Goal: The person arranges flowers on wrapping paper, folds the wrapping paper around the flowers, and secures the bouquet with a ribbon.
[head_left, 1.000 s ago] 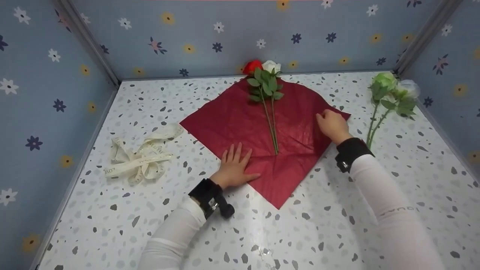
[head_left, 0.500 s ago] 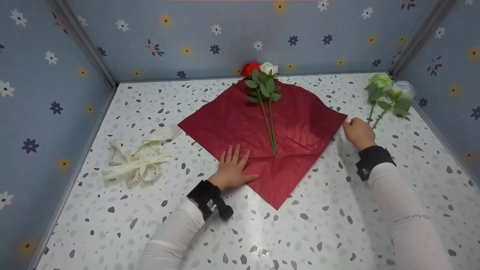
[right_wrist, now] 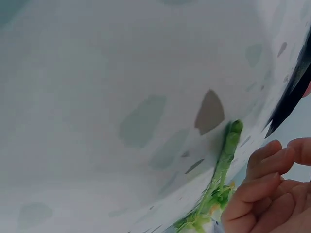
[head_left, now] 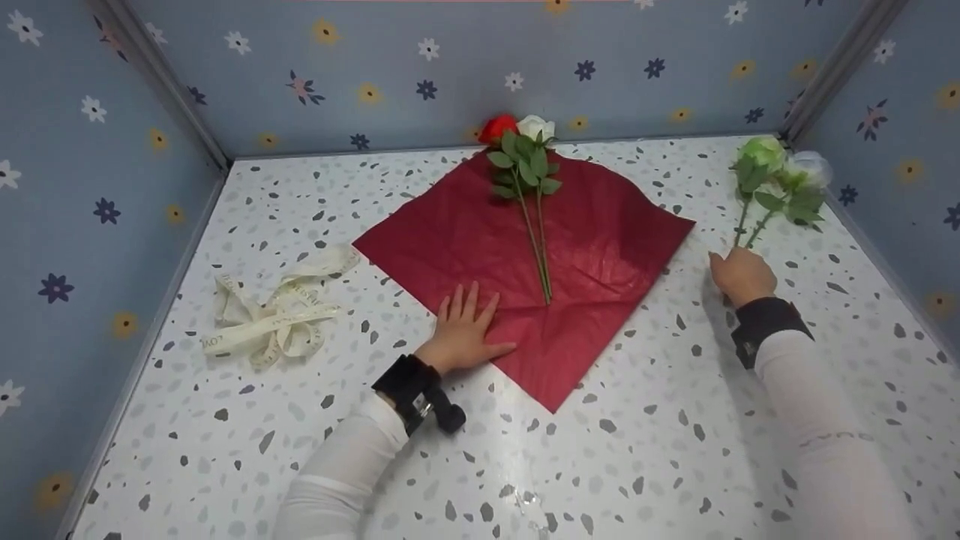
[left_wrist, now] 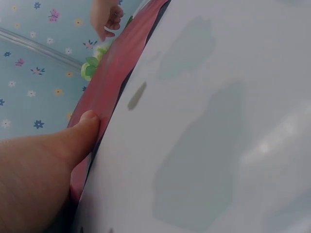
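My left hand (head_left: 460,334) lies with its fingers spread on the dark red wrapping paper (head_left: 615,225), near the lower left edge. In the left wrist view its thumb (left_wrist: 87,128) presses at the paper's edge. A red rose (head_left: 498,129) and a white rose (head_left: 535,127) lie on the paper, their stems crossing its middle. My right hand (head_left: 745,276), fingers loosely curled, hovers over the lower stems of a green rose (head_left: 763,152) and a pale white rose (head_left: 811,169). In the right wrist view a green stem (right_wrist: 227,153) lies beside the fingers, not gripped.
A cream ribbon (head_left: 274,326) with printed lettering lies in loose loops left of the paper. The speckled white table (head_left: 600,480) is bordered by blue flower-patterned panels (head_left: 480,67) at the back and both sides.
My right hand has let go of the paper's right corner and moved right to the stems of the green and pale roses. That corner now lies spread out. My left hand stays put.
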{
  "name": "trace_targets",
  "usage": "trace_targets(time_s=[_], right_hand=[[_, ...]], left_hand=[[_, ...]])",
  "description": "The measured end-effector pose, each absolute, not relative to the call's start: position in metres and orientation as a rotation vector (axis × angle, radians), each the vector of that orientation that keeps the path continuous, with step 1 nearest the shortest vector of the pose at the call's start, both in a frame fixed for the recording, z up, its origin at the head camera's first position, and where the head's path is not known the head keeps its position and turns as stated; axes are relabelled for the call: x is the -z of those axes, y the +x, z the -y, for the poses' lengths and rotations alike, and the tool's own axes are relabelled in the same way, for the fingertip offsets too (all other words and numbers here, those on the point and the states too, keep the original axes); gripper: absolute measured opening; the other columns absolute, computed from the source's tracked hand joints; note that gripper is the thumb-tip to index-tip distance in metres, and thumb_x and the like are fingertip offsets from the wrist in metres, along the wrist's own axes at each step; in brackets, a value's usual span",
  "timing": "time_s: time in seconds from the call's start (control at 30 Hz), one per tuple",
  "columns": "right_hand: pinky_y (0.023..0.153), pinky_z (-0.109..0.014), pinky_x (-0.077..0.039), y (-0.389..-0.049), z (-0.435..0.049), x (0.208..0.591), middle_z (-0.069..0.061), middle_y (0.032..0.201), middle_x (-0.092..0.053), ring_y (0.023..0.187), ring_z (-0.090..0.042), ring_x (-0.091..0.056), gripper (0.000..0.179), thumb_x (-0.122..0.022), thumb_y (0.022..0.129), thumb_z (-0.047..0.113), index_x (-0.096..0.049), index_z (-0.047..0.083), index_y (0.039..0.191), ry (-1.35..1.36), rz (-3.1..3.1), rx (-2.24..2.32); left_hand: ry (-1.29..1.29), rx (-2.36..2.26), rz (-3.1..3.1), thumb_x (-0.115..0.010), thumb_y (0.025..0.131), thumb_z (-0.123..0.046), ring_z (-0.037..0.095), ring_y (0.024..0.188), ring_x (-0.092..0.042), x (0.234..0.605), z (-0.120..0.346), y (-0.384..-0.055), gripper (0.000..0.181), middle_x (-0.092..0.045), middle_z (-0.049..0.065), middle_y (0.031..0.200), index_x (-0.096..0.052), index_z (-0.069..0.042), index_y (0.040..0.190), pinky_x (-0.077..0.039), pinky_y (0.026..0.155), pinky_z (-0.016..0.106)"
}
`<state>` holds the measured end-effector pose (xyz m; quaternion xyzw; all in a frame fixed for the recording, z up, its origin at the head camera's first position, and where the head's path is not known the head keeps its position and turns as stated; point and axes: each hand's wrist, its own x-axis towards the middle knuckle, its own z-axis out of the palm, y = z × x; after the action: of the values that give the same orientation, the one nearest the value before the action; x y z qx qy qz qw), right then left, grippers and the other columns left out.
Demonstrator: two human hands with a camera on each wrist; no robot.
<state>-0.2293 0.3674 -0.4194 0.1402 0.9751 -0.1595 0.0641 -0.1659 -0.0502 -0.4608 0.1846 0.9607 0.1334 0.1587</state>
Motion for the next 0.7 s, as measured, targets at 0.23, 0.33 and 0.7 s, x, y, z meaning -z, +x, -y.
trace_targets(time_s=[0.23,0.33,0.7], right_hand=[[0.055,-0.037,-0.045,-0.223,-0.374,0.422,-0.022,0.081,-0.062,0.073,-0.034,-0.059,0.051,-0.030,0.098,0.033,-0.060,-0.003,0.077,0.483,-2.831,0.475],[0.054,-0.035,-0.043,-0.221,-0.376,0.421,-0.020,0.080,-0.061,0.070,-0.030,-0.056,0.039,-0.038,0.093,0.026,-0.058,0.001,0.071,0.482,-2.796,0.458],[0.060,-0.041,-0.046,-0.218,-0.382,0.421,-0.025,0.088,-0.059,0.075,-0.033,-0.054,0.030,-0.040,0.088,0.015,-0.060,-0.007,0.083,0.397,-2.760,0.405]], left_hand=[[0.542,-0.400,-2.753,-0.049,0.088,-0.061,0.041,0.145,0.005,0.461,0.051,-0.166,0.087,0.001,0.020,0.158,-0.015,-0.014,0.153,0.000,0.114,0.055],[0.543,-0.407,-2.757,-0.048,0.088,-0.062,0.041,0.144,0.005,0.461,0.051,-0.166,0.087,0.001,0.021,0.158,-0.016,-0.013,0.153,0.000,0.114,0.055],[0.532,-0.389,-2.759,-0.047,0.088,-0.063,0.041,0.144,0.005,0.461,0.050,-0.166,0.087,0.002,0.021,0.158,-0.015,-0.014,0.153,-0.001,0.115,0.055]])
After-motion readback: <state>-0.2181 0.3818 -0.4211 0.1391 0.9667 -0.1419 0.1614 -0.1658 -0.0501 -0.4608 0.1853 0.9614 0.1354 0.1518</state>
